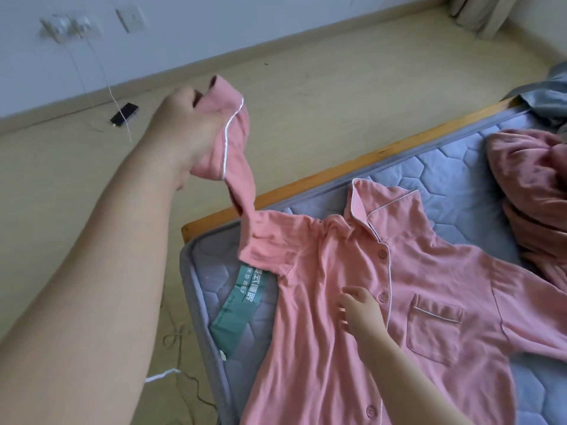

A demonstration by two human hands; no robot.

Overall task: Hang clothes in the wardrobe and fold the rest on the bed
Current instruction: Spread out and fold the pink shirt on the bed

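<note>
the person's left hand point(187, 130) is gripping the cuff end of one sleeve point(236, 154) of a salmon-pink short-sleeved button-up pyjama shirt with white piping point(322, 348), fingers curled round the bunched fabric, and is holding it up in the air out past the edge of the bed. the sleeve is stretching down from the fist to the shoulder at the mattress corner. the right hand point(360, 311) is resting on the shirt's front just beside the button placket, fingers spread and fairly straight, pressing on the cloth. the shirt is lying face up across a grey-blue quilted mattress with a hexagon pattern point(460, 185), its collar pointing toward the far side and its piped chest pocket point(434, 329) sitting to the right of that hand. a green printed fabric label point(242, 305) is showing on the mattress, partly under the shirt's edge. a light wooden bed frame rail point(322, 176) is running along the mattress's far edge. a crumpled dusty-pink garment point(530, 204) is lying on the mattress near the shirt's other sleeve, and a bunched grey cloth point(546, 96) is sitting at the far right corner. on the beige floor point(306, 87) a black phone point(124, 115) is lying near the wall, with a thin white cable point(103, 73) running up toward the wall
</note>
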